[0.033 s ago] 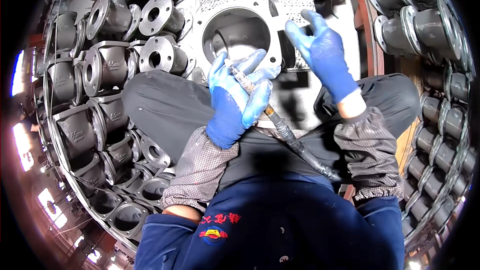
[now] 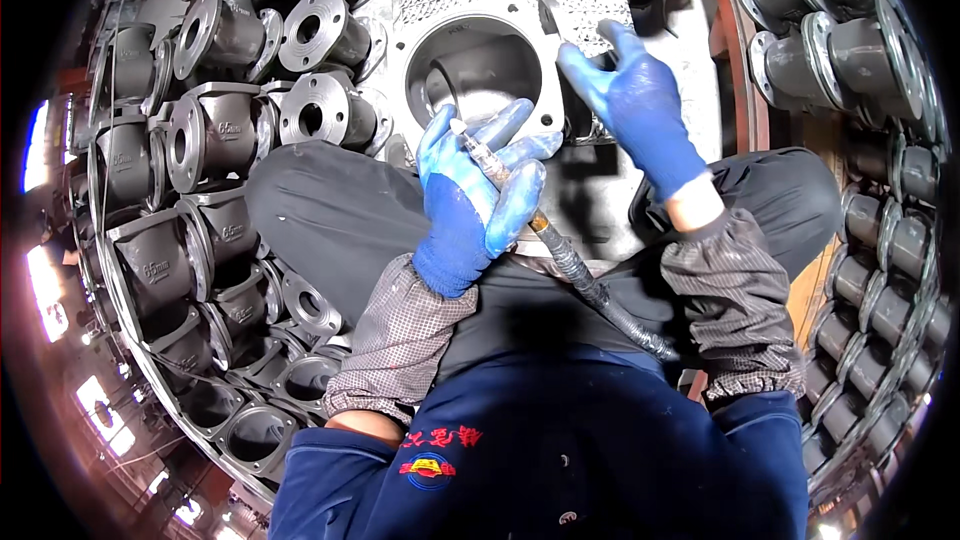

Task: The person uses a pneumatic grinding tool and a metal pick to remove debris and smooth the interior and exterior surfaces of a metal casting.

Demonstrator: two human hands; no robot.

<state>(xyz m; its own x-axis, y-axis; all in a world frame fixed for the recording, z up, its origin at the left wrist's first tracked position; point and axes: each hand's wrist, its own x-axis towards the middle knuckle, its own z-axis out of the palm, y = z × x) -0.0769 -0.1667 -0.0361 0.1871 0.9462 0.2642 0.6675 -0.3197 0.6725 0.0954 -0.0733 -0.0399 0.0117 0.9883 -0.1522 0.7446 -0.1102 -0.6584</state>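
left of the round-mouthed casting [image 2: 500, 60], flanged castings [image 2: 226, 140] stand stacked. on its near side, your left hand [image 2: 460, 185] holds a slim tool [image 2: 485, 158] between thumb and fingers, its hose [image 2: 580, 272] trailing toward you. by the casting's right edge, your right hand [image 2: 640, 100] is spread; i cannot tell whether it touches.

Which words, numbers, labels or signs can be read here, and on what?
Grey castings at left: raised lettering and numerals, not copied here.
Navy garment: red stitched characters and a round multicoloured badge, not copied either.
Large open casting: faint marking inside, too small to read.
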